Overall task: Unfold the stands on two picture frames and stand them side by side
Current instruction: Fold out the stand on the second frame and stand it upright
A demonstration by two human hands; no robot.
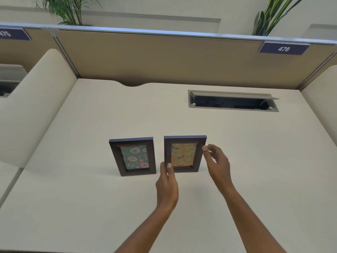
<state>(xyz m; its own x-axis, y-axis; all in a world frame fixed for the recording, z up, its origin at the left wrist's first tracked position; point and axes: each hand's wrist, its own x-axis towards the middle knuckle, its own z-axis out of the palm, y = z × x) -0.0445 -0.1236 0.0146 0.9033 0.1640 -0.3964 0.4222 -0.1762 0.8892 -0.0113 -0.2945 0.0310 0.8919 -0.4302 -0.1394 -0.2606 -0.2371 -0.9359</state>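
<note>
Left hand (166, 182): at emoji-print dark wooden frame (184, 155), near-left corner; grip we cannot tell.
Right hand (218, 162): spread, beside its right edge.
Risk: nudge could topple it onto doughnut-print dark frame (134, 157).

Showing matt, dark brown wood-look moulding on the donut picture frame (116, 157) and the emoji picture frame (199, 161), with colourful printed paper inside each. Standing on a smooth, matt cream laminate desk top (109, 207). Backing onto a tan partition panel (155, 57), looking like woven cloth, capped by a brushed silvery metal rail (164, 32). Showing a satin grey cable hatch (233, 93), metal or plastic unclear.
</note>
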